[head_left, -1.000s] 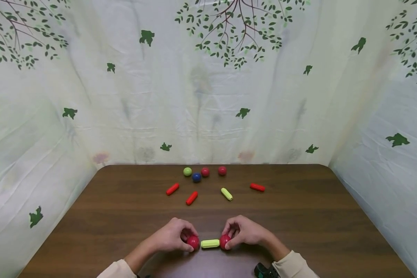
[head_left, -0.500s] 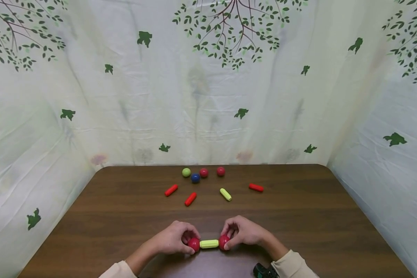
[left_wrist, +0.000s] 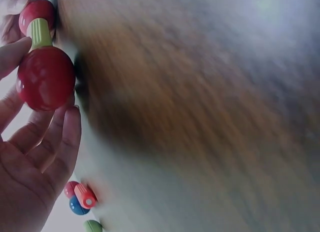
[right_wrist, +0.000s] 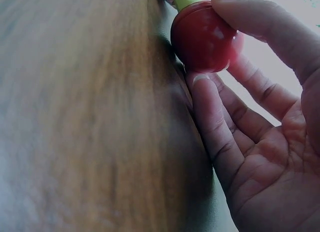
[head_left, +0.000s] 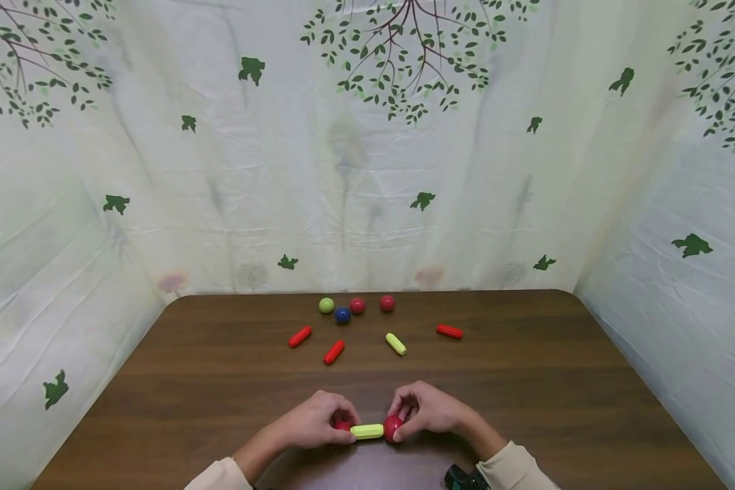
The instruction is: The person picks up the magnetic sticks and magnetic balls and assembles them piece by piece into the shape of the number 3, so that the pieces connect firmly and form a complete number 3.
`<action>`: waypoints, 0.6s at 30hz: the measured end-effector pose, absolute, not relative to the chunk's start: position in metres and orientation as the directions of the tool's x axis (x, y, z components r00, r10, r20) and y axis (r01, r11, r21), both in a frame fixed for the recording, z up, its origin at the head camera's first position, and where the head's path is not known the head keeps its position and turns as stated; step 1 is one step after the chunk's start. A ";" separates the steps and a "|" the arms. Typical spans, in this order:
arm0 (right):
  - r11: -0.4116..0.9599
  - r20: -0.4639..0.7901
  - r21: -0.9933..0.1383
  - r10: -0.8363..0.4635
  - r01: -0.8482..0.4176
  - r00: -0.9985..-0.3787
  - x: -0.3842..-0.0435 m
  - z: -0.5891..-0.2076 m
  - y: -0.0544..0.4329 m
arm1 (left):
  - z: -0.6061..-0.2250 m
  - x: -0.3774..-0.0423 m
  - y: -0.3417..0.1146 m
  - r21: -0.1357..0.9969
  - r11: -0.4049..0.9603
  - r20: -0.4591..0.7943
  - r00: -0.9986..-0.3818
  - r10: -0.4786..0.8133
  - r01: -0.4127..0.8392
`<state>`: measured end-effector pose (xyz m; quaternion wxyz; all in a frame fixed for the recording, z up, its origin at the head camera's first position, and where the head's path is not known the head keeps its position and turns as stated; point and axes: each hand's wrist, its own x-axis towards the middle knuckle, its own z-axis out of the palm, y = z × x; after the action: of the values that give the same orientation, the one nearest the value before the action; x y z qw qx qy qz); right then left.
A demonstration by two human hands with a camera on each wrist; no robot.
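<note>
A yellow-green toy rod (head_left: pixel 367 431) lies near the front of the table between two red balls, one at each end. My left hand (head_left: pixel 320 418) curls over the left red ball (left_wrist: pixel 46 78), hiding most of it in the head view. Its thumb and forefinger tips reach past that ball to the rod's left end, and in the left wrist view the thumb tip lies beside the rod. My right hand (head_left: pixel 429 408) pinches the right red ball (right_wrist: pixel 206 38) between thumb and fingers, with the rod meeting this ball in the right wrist view.
Farther back on the brown table (head_left: pixel 220 381) lie a green ball (head_left: pixel 327 305), a blue ball (head_left: pixel 342 315) and two red balls. In front of them are several rods: red rods (head_left: pixel 300 337) and a yellow-green one (head_left: pixel 396 344). A leaf-patterned curtain (head_left: pixel 367 156) hangs behind.
The left red ball came rightward and closed its small gap to the rod. My left hand then slid farther right, thumb and forefinger over the rod's end. The right hand kept its grip.
</note>
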<state>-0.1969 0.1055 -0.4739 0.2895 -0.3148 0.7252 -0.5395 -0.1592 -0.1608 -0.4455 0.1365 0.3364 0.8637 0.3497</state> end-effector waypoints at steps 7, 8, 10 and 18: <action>0.202 -0.065 -0.968 -0.776 -0.150 -0.628 -0.198 -0.474 0.106 | -0.447 -0.163 -0.147 0.710 0.517 -0.010 -0.727 0.686 0.478; 0.199 -0.062 -0.968 -0.778 -0.152 -0.626 -0.198 -0.474 0.106 | -0.447 -0.163 -0.145 0.717 0.514 -0.015 -0.726 0.687 0.471; 0.193 -0.055 -0.969 -0.780 -0.157 -0.623 -0.198 -0.475 0.106 | -0.447 -0.163 -0.141 0.725 0.509 -0.021 -0.723 0.690 0.464; 0.196 -0.046 -0.964 -0.789 -0.180 -0.613 -0.199 -0.478 0.106 | -0.446 -0.168 -0.131 0.756 0.534 -0.101 -0.739 0.666 0.378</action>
<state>-0.1989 0.1060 -0.4778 0.2831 -0.3364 0.7195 -0.5376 -0.1679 -0.1310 -0.4458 0.1927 0.3055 0.8544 0.3735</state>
